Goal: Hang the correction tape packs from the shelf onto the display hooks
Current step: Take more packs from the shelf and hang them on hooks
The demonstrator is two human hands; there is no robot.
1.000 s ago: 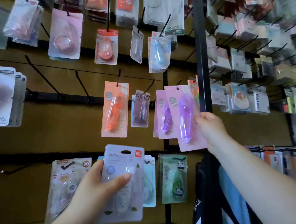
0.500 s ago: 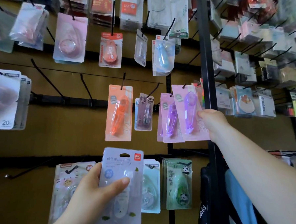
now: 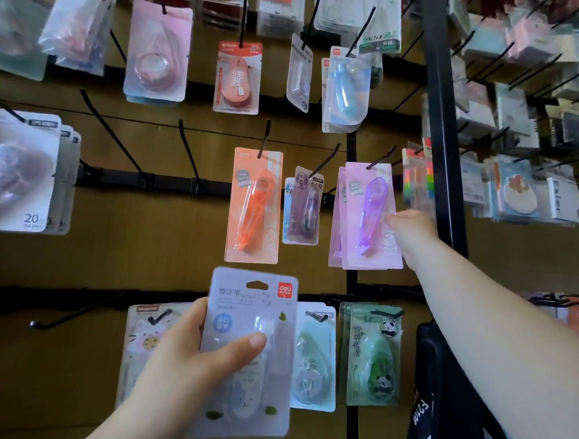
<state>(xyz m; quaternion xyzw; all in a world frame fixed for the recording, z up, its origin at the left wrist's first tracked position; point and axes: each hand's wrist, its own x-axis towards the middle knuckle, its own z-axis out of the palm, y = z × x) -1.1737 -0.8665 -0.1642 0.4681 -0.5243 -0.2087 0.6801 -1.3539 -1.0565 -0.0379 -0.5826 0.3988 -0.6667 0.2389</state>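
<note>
"How far along is it?"

"One's about up. The purple correction tape pack (image 3: pixel 371 215) hangs from its display hook (image 3: pixel 380 157), in front of another like it. The right hand (image 3: pixel 411 229) has its grip on the pack's lower right edge, thumb in front, fingers hidden behind."

"Seated properly?"

"Looks so, though I can't be sure from here."

"And the other?"

"The left hand (image 3: pixel 195 365) holds a white correction tape pack (image 3: pixel 251 352) low before the bottom row, thumb across its face, fingers curled behind. That one's yet to be hung. A bare hook (image 3: pixel 191 157) stands further left. The shelf isn't in sight."
</note>
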